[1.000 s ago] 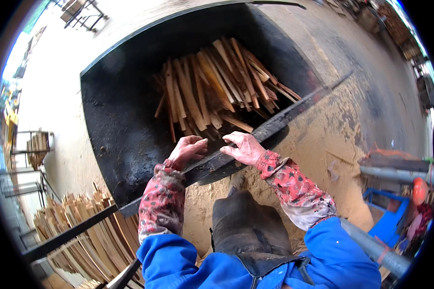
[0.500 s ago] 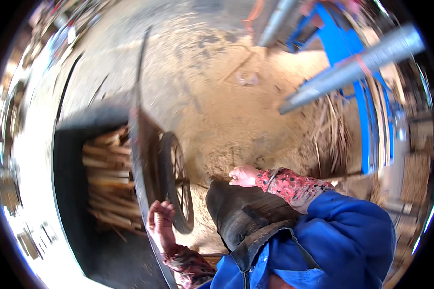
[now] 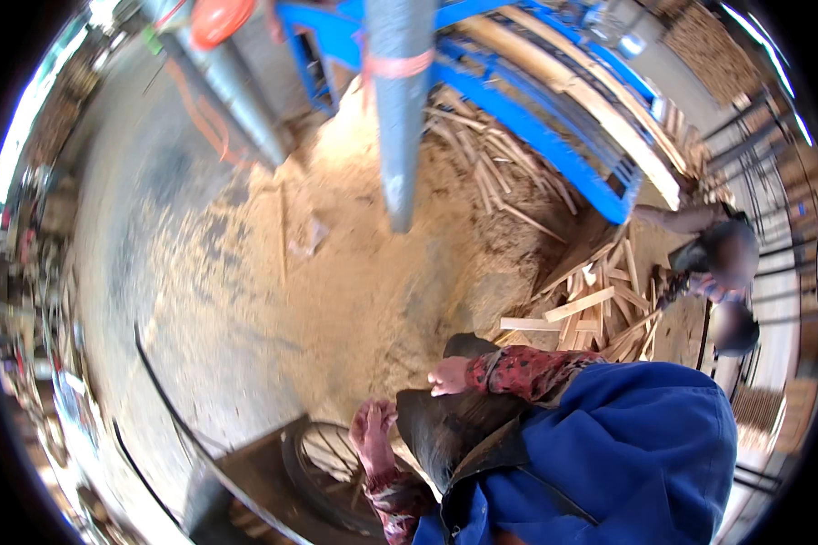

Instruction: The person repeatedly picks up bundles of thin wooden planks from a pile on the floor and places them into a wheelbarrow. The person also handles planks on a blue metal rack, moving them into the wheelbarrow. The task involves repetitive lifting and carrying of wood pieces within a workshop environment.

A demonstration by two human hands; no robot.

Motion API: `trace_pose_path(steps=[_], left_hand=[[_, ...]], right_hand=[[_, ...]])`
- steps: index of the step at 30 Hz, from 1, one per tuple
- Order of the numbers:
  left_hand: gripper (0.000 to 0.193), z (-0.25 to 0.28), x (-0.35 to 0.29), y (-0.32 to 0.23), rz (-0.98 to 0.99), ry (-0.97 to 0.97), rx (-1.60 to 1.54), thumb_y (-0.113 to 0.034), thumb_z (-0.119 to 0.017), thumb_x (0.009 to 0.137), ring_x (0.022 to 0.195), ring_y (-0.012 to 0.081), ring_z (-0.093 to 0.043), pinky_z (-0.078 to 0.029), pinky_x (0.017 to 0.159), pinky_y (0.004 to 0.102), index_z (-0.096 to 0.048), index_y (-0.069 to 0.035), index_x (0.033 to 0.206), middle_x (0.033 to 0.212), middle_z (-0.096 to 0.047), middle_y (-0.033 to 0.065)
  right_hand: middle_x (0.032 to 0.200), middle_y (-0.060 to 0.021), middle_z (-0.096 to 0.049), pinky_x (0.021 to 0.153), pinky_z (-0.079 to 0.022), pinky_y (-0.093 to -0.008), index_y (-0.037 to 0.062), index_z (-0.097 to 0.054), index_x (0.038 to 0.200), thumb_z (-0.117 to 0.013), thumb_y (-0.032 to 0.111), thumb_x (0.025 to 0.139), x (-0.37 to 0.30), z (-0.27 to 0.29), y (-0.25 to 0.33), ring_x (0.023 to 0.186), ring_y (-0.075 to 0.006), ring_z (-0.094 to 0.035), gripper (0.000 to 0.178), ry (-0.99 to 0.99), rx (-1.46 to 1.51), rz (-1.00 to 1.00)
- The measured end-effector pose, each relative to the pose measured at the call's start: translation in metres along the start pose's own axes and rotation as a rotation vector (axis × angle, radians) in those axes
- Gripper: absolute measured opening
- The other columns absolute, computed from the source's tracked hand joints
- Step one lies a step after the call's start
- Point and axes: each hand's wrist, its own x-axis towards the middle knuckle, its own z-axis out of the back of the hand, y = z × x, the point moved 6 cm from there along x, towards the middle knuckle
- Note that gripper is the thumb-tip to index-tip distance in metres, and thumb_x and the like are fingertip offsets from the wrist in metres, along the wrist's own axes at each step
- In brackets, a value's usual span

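My left hand (image 3: 373,434) hangs near the wheel (image 3: 307,454) of a dark cart (image 3: 264,459) at the lower edge. Its fingers are bent and drawn together, with nothing visible in them. Just in front of my dark apron (image 3: 436,422) is my right hand (image 3: 448,376), its fingers curled in and no object showing. Both hands are in the air, apart from each other. Patterned red sleeves and a blue garment cover my arms and shoulder. Some wood pieces show inside the cart.
Sawdust (image 3: 364,309) covers the floor ahead. A grey pipe (image 3: 400,118) with a pink band juts out from a blue metal frame (image 3: 527,118) bearing long boards. Loose wood strips (image 3: 586,309) lie heaped at the right. Other people (image 3: 727,263) are at the far right.
My view has swung to the right. The cart has shifted to the lower edge, and the wood heap and people have come into sight. My hands appear closer together.
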Motion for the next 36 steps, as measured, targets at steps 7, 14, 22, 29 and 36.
trace_pose_path(steps=[7, 14, 22, 29, 36], left_hand=[[0.018, -0.101, 0.053, 0.012, 0.125, 0.110, 0.002, -0.016, -0.061, 0.098, 0.084, 0.0245, -0.069, -0.058, 0.074, 0.0361, -0.064, -0.002, 0.108, 0.100, -0.071, 0.0157], [0.015, -0.166, 0.094, 0.009, 0.282, 0.231, 0.132, -0.013, -0.061, 0.097, 0.085, 0.0259, -0.069, -0.057, 0.076, 0.0381, -0.063, -0.002, 0.107, 0.098, -0.070, 0.0166], [0.006, -0.238, 0.185, -0.013, 0.315, 0.398, 0.248, -0.012, -0.060, 0.097, 0.083, 0.0234, -0.069, -0.058, 0.073, 0.0357, -0.060, -0.006, 0.097, 0.096, -0.070, 0.0142], [0.008, -0.282, 0.240, -0.041, 0.290, 0.418, 0.395, -0.012, -0.062, 0.096, 0.081, 0.0215, -0.068, -0.057, 0.072, 0.0333, -0.060, -0.005, 0.097, 0.091, -0.069, 0.0118], [0.013, -0.362, 0.263, -0.021, 0.330, 0.467, 0.446, -0.015, -0.065, 0.096, 0.081, 0.0206, -0.068, -0.056, 0.072, 0.0321, -0.061, -0.004, 0.100, 0.093, -0.069, 0.0122]], right_hand=[[0.077, -0.0173, -0.065, 0.066, -0.049, -0.0498, 0.0086, -0.068, 0.086, -0.066, 0.047, 0.083, -0.008, 0.130, -0.101, 0.074, -0.0403, -0.064, 0.038, -0.286, 0.010, -0.129], [0.072, -0.0146, -0.064, 0.062, -0.047, -0.0461, 0.0090, -0.065, 0.083, -0.066, 0.047, 0.084, -0.055, 0.176, -0.186, 0.070, -0.0367, -0.063, 0.038, -0.591, 0.187, -0.322], [0.075, -0.0122, -0.066, 0.064, -0.050, -0.0435, 0.0096, -0.069, 0.089, -0.070, 0.046, 0.083, -0.083, 0.165, -0.184, 0.073, -0.0319, -0.066, 0.037, -0.607, 0.351, -0.519], [0.083, -0.0148, -0.070, 0.070, -0.054, -0.0393, 0.0055, -0.072, 0.097, -0.071, 0.033, 0.085, -0.109, 0.232, -0.165, 0.078, -0.0297, -0.069, 0.029, -0.960, 0.559, -0.460], [0.082, -0.0115, -0.069, 0.068, -0.053, -0.0310, 0.0020, -0.070, 0.102, -0.069, 0.020, 0.089, -0.208, 0.356, -0.190, 0.074, -0.0174, -0.066, 0.022, -1.359, 0.670, -0.512]])
